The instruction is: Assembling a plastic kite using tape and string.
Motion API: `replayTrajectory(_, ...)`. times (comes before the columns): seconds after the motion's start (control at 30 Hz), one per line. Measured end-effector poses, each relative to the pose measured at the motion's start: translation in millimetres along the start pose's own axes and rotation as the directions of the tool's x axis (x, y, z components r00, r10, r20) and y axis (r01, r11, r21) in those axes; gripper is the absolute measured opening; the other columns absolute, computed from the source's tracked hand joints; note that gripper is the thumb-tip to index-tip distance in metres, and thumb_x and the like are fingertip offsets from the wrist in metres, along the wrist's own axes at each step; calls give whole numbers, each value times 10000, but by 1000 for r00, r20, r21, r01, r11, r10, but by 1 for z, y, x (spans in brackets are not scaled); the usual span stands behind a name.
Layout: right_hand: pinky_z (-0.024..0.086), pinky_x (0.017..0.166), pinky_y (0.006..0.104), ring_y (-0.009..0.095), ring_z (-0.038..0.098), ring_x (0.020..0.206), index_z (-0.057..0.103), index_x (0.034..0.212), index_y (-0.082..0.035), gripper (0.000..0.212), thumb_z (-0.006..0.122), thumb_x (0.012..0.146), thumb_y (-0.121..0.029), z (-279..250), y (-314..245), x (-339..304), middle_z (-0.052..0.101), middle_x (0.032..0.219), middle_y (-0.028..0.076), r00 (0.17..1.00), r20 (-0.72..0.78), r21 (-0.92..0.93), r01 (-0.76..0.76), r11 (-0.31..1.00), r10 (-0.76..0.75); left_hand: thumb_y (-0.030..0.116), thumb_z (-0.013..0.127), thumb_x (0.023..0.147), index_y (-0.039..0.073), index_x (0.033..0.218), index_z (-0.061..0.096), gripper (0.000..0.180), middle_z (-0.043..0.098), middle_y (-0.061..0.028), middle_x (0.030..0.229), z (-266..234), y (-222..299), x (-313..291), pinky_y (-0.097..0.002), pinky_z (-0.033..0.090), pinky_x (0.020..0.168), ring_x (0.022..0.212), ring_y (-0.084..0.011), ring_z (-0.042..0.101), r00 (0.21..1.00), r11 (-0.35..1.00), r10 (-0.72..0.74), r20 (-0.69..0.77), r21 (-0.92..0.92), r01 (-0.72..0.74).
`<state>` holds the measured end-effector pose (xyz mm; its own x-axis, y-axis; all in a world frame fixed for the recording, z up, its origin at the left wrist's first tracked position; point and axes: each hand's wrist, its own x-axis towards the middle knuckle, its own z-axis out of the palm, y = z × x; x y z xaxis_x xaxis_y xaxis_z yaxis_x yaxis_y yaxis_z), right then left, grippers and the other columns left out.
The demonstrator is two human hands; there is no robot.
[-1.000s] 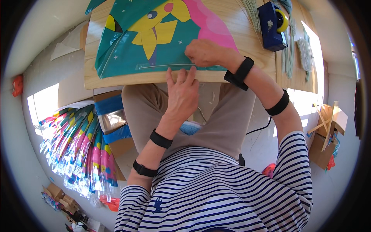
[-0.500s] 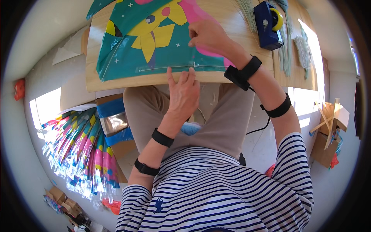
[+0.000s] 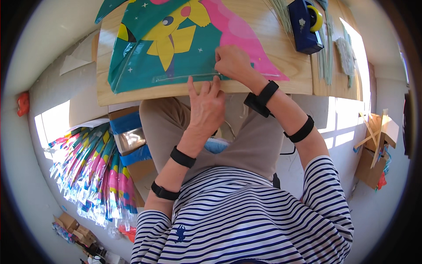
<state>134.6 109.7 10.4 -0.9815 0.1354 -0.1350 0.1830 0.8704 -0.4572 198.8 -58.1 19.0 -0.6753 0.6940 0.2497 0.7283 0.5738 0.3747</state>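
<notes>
Though apart earlier — hands point(image 3: 207, 105) point(image 3: 234, 64) adjacent at sheet point(image 3: 193, 61)

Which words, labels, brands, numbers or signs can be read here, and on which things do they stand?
No readable text.
Teal-and-pink sheet: yellow figure and white stars, no letters visible.
Striped shirt: dark blue emblem, no letters visible.
Blue tape dispenser: pale mark, too small to read.

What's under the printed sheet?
The wooden table shows along the front and right edges of the sheet. Anything else beneath its middle is covered and can't be seen.
</notes>
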Motion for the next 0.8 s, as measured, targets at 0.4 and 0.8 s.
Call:
replayTrajectory(0.4, 526, 667, 465, 375, 669, 802, 693, 782, -74, 159, 653, 634, -114, 5, -4, -2, 696, 816, 148, 998, -41, -51, -53, 997, 51, 74, 643, 711, 11, 801, 656, 111, 558, -154, 1292, -1, 1, -1, -704, 198, 1103, 1099, -287, 524, 1000, 1000, -5, 1, -22, 5)
replayTrajectory(0.8, 516, 616, 438, 339, 671, 724, 697, 715, -66, 139, 784, 635, -139, 5, 13, -26, 690, 754, 138, 971, -173, 73, -157, 985, 168, 122, 786, 635, 24, 849, 673, 262, 549, -113, 1353, 1, 2, -5, -664, 230, 1114, 1161, -292, 509, 999, 998, -33, 42, 57, 31)
